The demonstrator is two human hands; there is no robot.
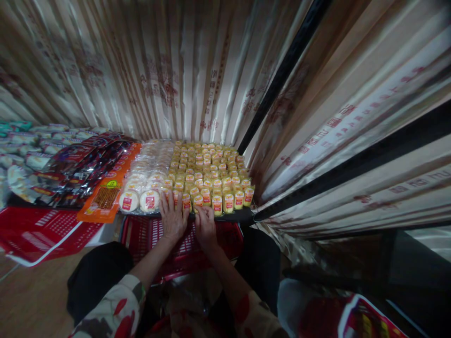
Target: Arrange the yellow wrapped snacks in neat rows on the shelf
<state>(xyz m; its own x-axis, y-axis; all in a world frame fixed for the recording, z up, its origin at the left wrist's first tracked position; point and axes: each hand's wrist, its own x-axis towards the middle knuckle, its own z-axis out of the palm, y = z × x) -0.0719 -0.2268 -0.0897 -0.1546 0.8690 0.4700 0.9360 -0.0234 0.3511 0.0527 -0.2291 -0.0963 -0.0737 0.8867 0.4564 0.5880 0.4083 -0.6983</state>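
Rows of small yellow wrapped cakes [217,203] with red-and-white labels stand packed together on a dark shelf. My left hand [172,220] lies over the front row at its left end, fingers stretched out and touching the packs. Close beside it, my right hand [206,226] has its fingers bent together at a small wrapped cake [198,200] in the front row. The fingers partly cover that pack. Left of the cakes stand rows of round white wrapped biscuits [148,201].
Below the shelf edge sits a red plastic basket [141,234], between my knees. Another red basket [31,234] is at left. An orange snack bag [105,197], dark packets [84,164] and white packs [38,159] lie leftward. Curtains [158,70] and black poles [282,75] stand behind.
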